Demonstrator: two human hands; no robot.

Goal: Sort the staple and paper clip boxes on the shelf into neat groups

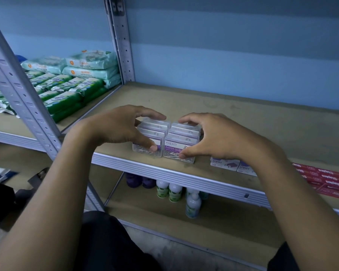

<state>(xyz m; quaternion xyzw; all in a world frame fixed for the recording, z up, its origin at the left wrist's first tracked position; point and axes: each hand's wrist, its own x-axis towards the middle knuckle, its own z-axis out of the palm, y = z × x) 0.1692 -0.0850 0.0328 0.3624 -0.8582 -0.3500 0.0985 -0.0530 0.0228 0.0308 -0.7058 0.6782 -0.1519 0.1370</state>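
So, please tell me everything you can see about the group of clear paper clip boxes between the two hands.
The paper clip boxes are small clear plastic cases with white and purple labels, metal clips visible inside. They stand in two tight rows, side by side, near the front edge of the brown shelf. The left hand and right hand enclose them, fingers behind, thumbs on the front boxes.

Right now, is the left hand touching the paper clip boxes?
Touching. Head view: left hand thumb presses the front of the paper clip boxes, fingers curl over the back.

wall: pale blue [233, 45] | shelving: grey perforated metal uprights [123, 40], brown boards [262, 122] | light: dim, bluish
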